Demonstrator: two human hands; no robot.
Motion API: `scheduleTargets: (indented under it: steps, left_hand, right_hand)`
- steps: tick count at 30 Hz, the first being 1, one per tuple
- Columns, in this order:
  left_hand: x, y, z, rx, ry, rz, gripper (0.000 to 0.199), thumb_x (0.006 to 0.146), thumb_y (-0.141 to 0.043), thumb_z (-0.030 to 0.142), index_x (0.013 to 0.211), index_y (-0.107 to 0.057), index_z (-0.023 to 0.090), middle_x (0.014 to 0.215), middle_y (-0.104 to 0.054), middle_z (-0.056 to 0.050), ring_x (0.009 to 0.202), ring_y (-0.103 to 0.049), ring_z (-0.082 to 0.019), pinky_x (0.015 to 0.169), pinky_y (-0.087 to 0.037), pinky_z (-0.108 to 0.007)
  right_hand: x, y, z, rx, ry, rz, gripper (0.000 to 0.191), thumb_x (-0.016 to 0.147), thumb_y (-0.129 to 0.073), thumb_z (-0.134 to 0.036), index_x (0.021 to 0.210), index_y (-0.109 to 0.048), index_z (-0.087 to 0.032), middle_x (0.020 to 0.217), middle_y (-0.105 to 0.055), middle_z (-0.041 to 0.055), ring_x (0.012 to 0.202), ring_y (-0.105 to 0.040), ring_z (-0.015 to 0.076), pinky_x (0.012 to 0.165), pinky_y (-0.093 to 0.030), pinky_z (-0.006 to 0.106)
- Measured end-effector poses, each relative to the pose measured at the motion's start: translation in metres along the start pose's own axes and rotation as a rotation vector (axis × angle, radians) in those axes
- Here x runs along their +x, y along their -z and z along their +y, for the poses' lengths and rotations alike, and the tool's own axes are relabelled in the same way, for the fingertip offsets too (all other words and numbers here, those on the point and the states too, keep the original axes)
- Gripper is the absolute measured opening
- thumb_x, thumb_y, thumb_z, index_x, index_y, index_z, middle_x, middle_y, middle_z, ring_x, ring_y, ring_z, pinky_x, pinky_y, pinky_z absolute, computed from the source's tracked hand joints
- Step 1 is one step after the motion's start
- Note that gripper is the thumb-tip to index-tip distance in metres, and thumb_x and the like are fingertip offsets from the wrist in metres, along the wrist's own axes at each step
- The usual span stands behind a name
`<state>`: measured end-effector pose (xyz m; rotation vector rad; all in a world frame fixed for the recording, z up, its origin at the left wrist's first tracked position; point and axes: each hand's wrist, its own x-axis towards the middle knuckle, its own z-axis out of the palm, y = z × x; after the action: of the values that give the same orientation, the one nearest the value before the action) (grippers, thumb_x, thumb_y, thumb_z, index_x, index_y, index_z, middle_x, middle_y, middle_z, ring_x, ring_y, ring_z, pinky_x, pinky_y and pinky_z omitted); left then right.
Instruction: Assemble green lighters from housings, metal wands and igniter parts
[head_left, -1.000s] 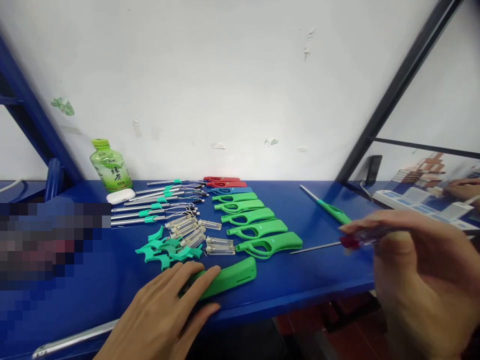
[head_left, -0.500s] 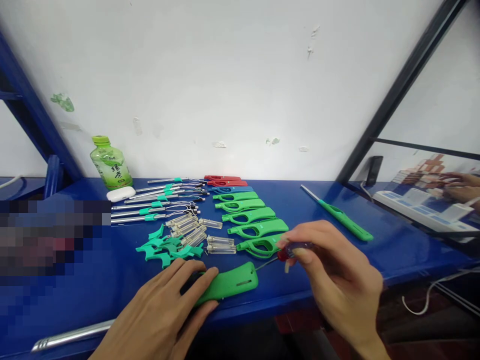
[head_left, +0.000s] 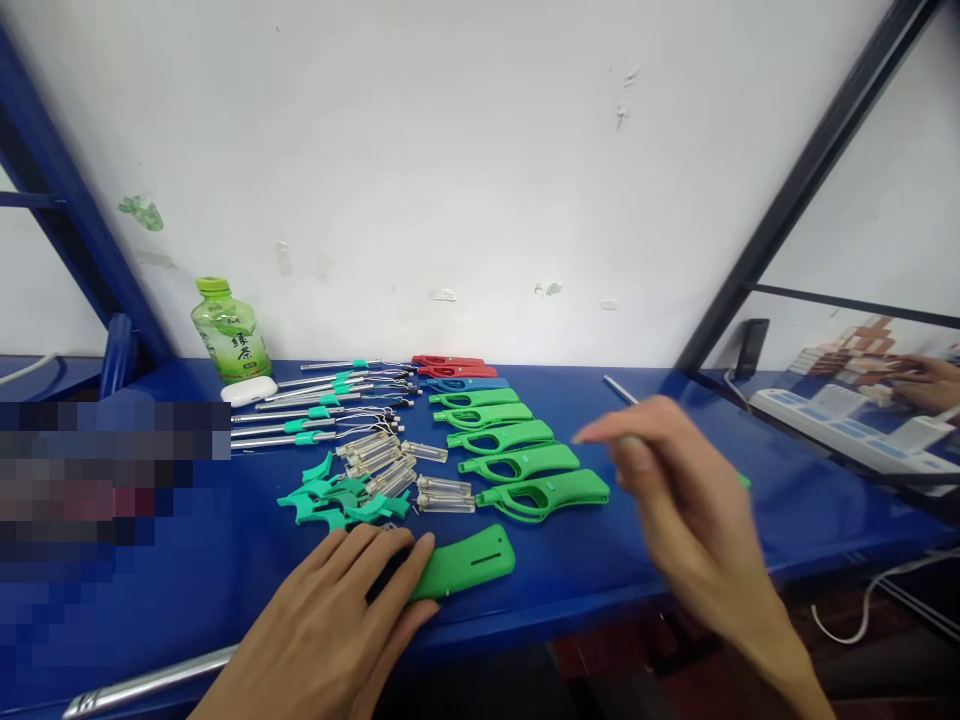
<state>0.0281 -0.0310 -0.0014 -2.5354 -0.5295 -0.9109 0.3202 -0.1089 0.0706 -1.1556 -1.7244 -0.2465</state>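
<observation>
My left hand (head_left: pixel 337 600) is closed around a green long-nosed lighter (head_left: pixel 471 562). The slotted end of its handle sticks out to the right, and a metal tube (head_left: pixel 150 682) emerges on the other side of the hand. To the right, my right hand (head_left: pixel 675 490) is raised over the table, slightly blurred, with thumb and fingers curled in and the index finger pointing left. Whatever it holds is hidden; the small screwdriver does not show. Green lighter handle shells (head_left: pixel 555 494) lie just beyond, in a column with blue (head_left: pixel 469 384) and red ones (head_left: pixel 454 366).
Teal triggers (head_left: pixel 341 498), clear fuel tanks (head_left: pixel 446 495) and metal tubes with wires (head_left: pixel 300 425) lie left of centre. A tea bottle (head_left: pixel 231 335) and white case (head_left: pixel 249 391) stand behind. On the right are a power strip (head_left: pixel 840 425) and another person's hand (head_left: pixel 926 380).
My right hand has drawn up and away from the lighter's handle end; the screwdriver is no longer visible. My left hand still holds the lighter. The view has shifted slightly.
</observation>
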Motion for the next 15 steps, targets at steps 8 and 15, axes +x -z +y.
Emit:
scheduleTargets:
  steps: [8, 15]
  left_hand:
    - [-0.001, -0.001, -0.001, 0.022, -0.010, 0.011, 0.041, 0.120, -0.037, 0.034, 0.125, -0.075, 0.019, 0.109, -0.084, 0.003, 0.098, -0.077, -0.019, 0.095, -0.048, -0.036]
    - [0.001, 0.002, 0.001, 0.042, -0.026, 0.025, 0.040, 0.120, -0.037, 0.033, 0.126, -0.074, 0.020, 0.112, -0.085, 0.003, 0.098, -0.079, -0.018, 0.089, -0.054, -0.035]
  right_hand:
    - [0.046, -0.067, -0.005, -0.211, 0.107, -0.818, 0.014, 0.111, -0.070, -0.031, 0.121, -0.078, -0.025, 0.100, -0.069, 0.0016, 0.079, -0.063, 0.0169, 0.064, -0.034, 0.031]
    - [0.054, -0.096, -0.007, -0.226, 0.179, -0.936, 0.010, 0.107, -0.075, -0.028, 0.115, -0.080, -0.023, 0.104, -0.073, 0.0030, 0.078, -0.063, 0.0173, 0.059, -0.022, 0.034]
